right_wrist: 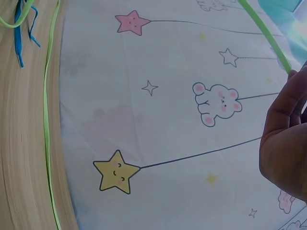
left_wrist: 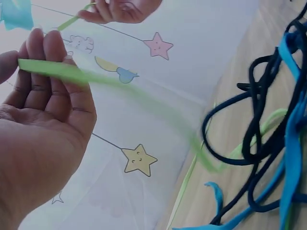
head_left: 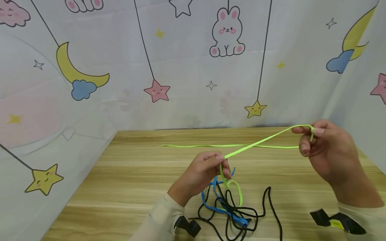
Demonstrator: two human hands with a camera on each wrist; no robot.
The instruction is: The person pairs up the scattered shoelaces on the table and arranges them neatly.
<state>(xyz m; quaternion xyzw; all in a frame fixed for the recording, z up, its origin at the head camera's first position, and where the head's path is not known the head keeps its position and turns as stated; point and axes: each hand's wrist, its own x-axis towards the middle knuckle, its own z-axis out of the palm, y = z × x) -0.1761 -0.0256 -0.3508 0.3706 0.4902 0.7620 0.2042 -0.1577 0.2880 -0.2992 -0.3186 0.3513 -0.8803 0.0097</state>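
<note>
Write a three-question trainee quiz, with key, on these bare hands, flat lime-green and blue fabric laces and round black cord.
1. Fill in: below the bare left hand, a flat ___ fabric lace lies tangled with the round black cord.
2. True or false: a flat lime-green fabric lace lies near the far edge of the wood-grain tabletop.
3. Multiple choice: what runs between the left hand and the bare right hand? A) the round black cord; B) a lime-green length; C) nothing.

Key: 1. Blue: the blue fabric lace. 2. True. 3. B.
</note>
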